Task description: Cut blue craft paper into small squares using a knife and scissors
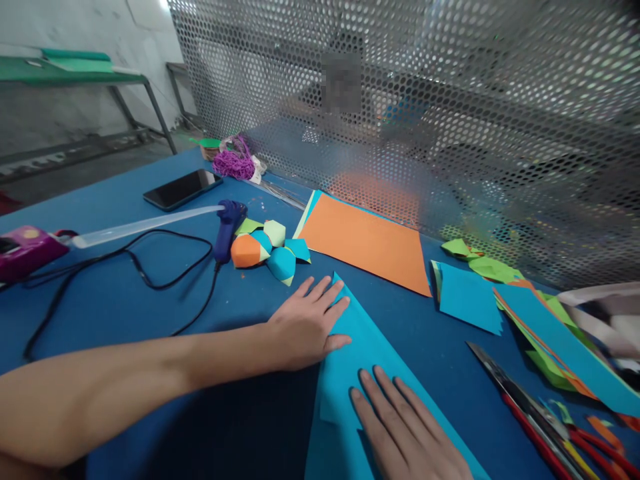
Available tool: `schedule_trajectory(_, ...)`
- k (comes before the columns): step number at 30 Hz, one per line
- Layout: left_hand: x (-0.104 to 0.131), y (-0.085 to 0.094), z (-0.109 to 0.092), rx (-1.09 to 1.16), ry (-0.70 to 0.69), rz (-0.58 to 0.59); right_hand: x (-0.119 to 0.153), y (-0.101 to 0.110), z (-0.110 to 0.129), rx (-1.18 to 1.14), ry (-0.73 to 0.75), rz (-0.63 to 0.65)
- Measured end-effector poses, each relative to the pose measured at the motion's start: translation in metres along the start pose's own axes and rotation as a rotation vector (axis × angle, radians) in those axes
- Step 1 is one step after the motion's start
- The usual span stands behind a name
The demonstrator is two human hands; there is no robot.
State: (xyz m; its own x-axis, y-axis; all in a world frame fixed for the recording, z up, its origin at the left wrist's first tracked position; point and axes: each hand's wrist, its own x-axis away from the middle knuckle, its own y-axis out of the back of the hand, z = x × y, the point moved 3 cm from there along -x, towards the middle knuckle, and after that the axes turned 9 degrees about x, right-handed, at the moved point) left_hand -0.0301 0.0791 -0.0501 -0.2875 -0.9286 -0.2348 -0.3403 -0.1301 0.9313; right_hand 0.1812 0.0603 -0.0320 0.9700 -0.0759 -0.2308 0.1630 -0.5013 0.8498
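Note:
A sheet of light blue paper (334, 393), folded along a slanting right edge, lies on the dark blue table. My left hand (310, 323) rests on its upper part near the pointed tip, fingers spread. Lower down, my right hand (407, 430) lies flat on the same paper with its fingers extended; the frame's bottom edge cuts off its wrist. Beyond my left hand sit small folded paper shapes (281, 261) in blue, orange and pale green.
A blue glue gun (227, 230) with a black cord, a phone (183, 189) and purple string (234, 161) lie left. Orange sheets (367, 240), blue squares (467, 293), paper strips (575, 343) and scissors (520, 400) are right. A perforated metal panel (425, 120) stands behind.

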Motion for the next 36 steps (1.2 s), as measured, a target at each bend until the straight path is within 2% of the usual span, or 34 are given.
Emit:
schedule_trajectory(11,0.000,0.001,0.001,0.009,0.015,0.007,0.002,0.004,-0.004,-0.079,-0.023,0.017)
schedule_trajectory(15,0.000,0.000,0.000,-0.009,0.002,-0.036,0.005,0.001,-0.003,-0.215,-0.187,0.011)
schedule_trajectory(18,0.000,-0.001,0.001,-0.015,0.009,-0.085,0.010,-0.005,0.001,-0.224,-0.335,0.012)
schedule_trajectory(22,-0.002,-0.002,0.005,0.040,0.050,-0.129,0.015,-0.012,0.006,-0.218,-0.402,0.036)
schedule_trajectory(28,-0.002,0.000,0.007,0.099,0.045,-0.118,0.018,-0.013,0.007,-0.229,-0.425,0.043)
schedule_trajectory(36,-0.001,0.000,0.005,0.118,0.010,-0.116,0.015,-0.013,0.007,-0.237,-0.377,-0.008)
